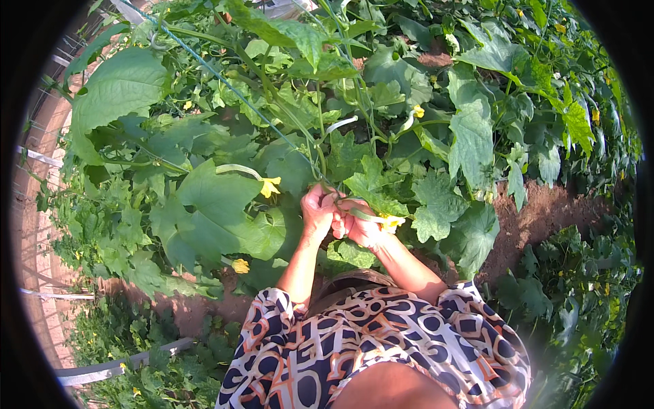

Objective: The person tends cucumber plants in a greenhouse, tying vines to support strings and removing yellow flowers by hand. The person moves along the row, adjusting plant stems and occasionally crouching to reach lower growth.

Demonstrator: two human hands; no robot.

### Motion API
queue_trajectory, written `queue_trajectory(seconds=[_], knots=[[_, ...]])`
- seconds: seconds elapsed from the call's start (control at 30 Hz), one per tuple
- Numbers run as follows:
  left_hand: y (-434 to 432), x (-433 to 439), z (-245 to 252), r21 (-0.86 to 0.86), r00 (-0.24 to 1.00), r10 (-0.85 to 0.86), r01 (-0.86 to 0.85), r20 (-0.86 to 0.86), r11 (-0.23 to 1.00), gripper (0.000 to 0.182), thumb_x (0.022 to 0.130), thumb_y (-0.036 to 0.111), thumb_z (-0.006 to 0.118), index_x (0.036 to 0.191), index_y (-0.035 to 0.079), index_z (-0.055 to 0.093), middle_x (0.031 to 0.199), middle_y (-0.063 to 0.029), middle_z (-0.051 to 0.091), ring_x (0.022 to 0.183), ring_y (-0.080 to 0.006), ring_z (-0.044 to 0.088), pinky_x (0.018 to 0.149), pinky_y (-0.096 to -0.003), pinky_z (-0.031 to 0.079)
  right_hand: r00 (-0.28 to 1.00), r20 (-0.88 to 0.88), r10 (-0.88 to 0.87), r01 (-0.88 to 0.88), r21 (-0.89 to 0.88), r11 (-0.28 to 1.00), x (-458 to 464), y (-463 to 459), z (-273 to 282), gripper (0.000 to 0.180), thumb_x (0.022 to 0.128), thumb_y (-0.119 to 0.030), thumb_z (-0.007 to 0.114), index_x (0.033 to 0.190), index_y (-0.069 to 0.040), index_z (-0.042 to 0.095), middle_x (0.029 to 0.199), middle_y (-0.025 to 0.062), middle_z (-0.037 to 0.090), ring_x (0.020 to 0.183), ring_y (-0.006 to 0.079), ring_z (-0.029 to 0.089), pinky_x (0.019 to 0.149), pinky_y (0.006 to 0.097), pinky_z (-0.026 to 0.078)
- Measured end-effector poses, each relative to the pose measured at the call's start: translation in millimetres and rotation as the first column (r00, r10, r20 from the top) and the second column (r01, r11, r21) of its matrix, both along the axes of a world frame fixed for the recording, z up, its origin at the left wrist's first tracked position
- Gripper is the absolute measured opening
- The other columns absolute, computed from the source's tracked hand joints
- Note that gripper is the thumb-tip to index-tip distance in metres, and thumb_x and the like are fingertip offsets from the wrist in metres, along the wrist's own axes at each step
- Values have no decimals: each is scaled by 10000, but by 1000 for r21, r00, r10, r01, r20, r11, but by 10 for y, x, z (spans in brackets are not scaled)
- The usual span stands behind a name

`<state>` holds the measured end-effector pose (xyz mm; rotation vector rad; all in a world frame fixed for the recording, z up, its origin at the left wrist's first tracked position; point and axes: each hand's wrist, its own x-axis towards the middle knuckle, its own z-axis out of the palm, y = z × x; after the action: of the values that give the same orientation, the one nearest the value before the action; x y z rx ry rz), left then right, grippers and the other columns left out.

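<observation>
My left hand (318, 208) and my right hand (361, 226) meet in front of my body at a climbing gourd-type vine. Fingers and thumbs are pinched together where the green vine stem (321, 162) and a taut blue-green twine (240, 97) come down into them. Exactly what lies between the fingertips is partly hidden. Across the back of my right hand lies a slim young green fruit (361, 213), with a yellow flower (391, 223) at its tip. Left of my hands, another slim fruit (237, 168) ends in a yellow flower (270, 187).
Broad leaves (209, 209) crowd the left side, and more foliage (472, 128) hangs at the right. Brown soil (541, 214) shows between the plant rows. White strips (127, 362) lie at the lower left, near a paved edge (46, 245). A paler young fruit (341, 124) stands above my hands.
</observation>
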<state>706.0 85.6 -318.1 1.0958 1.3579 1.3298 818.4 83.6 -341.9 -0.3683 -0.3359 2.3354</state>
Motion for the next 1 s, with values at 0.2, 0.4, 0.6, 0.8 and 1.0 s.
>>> queue_trajectory(seconds=[0.2,0.4,0.6,0.8,1.0], knots=[[-90,-10,-17,-54,993,24,-17,113,998,86,822,26,469,742,-1,487,519,-47,502,353,-82,415,304,-223,336,986,130,-109,87,166,982,-62,-62,25,165,864,-145,456,762,-24,501,620,55,505,476,149,476,433,283,426],[-73,-39,-203,100,995,72,-65,-68,993,94,773,-33,487,721,-17,563,620,-30,569,492,-64,488,444,-229,403,736,404,-543,131,702,700,-84,-121,-120,193,862,-159,486,704,-59,534,602,31,517,487,125,484,441,258,392],[-72,-294,-828,183,717,-279,211,639,960,228,890,258,470,1015,73,515,946,-57,565,797,-165,548,685,-301,460,574,498,-649,-293,866,405,-29,-188,-901,261,805,-193,541,1004,-25,527,906,77,547,776,162,519,689,301,414],[-39,76,-267,250,948,211,-150,-239,957,80,705,1,575,648,-12,520,578,-49,534,551,-81,467,495,-257,379,194,174,-966,-416,906,79,-17,-160,-496,257,788,-190,528,1004,-58,570,913,121,589,838,249,566,728,344,459],[-17,128,-213,210,943,243,-196,-226,958,109,702,10,572,624,-12,500,558,-75,532,514,-101,452,478,-282,383,160,178,-971,-343,932,115,-13,-101,-508,260,749,-73,531,999,-4,556,921,133,578,821,286,579,680,350,466]])
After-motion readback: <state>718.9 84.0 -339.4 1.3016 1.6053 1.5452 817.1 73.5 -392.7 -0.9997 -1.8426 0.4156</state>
